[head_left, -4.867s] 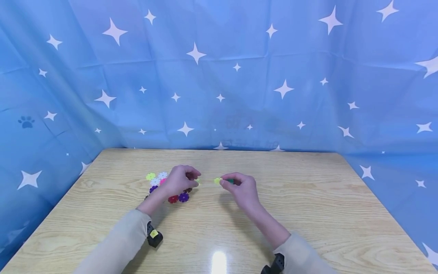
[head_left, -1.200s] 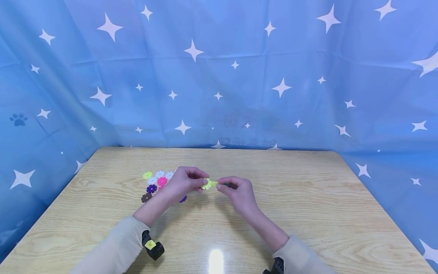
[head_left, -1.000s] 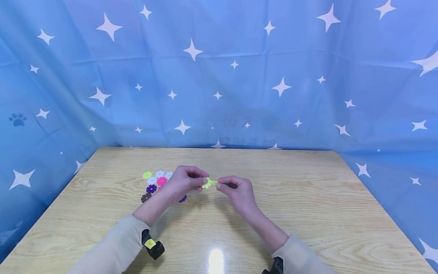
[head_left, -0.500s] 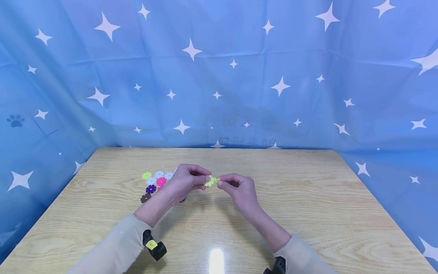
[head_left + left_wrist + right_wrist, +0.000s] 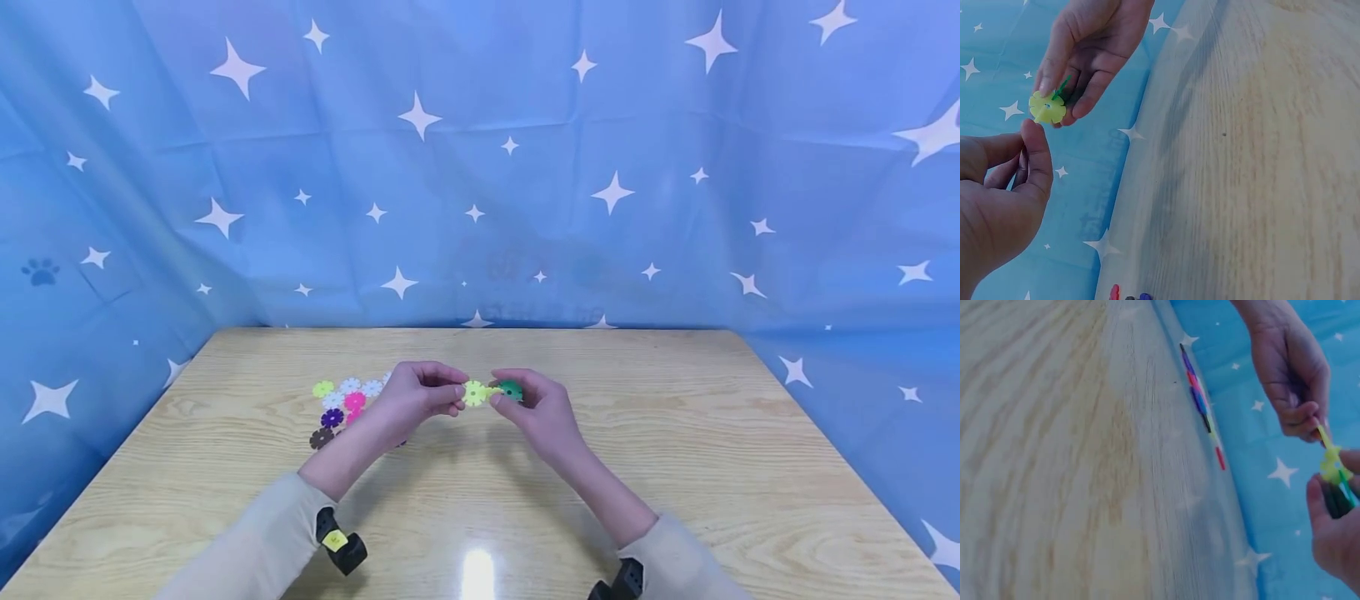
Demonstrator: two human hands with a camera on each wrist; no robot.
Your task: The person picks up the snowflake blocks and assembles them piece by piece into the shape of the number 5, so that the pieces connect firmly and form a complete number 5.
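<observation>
My left hand [image 5: 420, 396] pinches the edge of a yellow flower-shaped interlocking disc [image 5: 475, 393] between thumb and fingers, its face toward the head camera. Against its right side stands a second yellow disc [image 5: 1050, 109], seen nearly edge-on in the head view. My right hand [image 5: 542, 408] pinches this second disc. A green flower-shaped disc [image 5: 512, 391] joins it on the right, partly hidden among the right fingers. In the right wrist view, the yellow and green discs [image 5: 1346, 487] form one chain between both hands, held above the table.
On the wooden table [image 5: 675, 467], left of and partly behind my left forearm, lie several loose discs: white [image 5: 350, 385], pink [image 5: 355, 402], purple [image 5: 332, 417], brown [image 5: 322, 438] and yellow-green [image 5: 323, 388]. A blue star-patterned curtain [image 5: 480, 167] hangs behind the table's far edge.
The hands, apart at first with a yellow disc at each, have come together with the discs meeting. Since half a second ago both have shifted slightly right, and the green disc shows more.
</observation>
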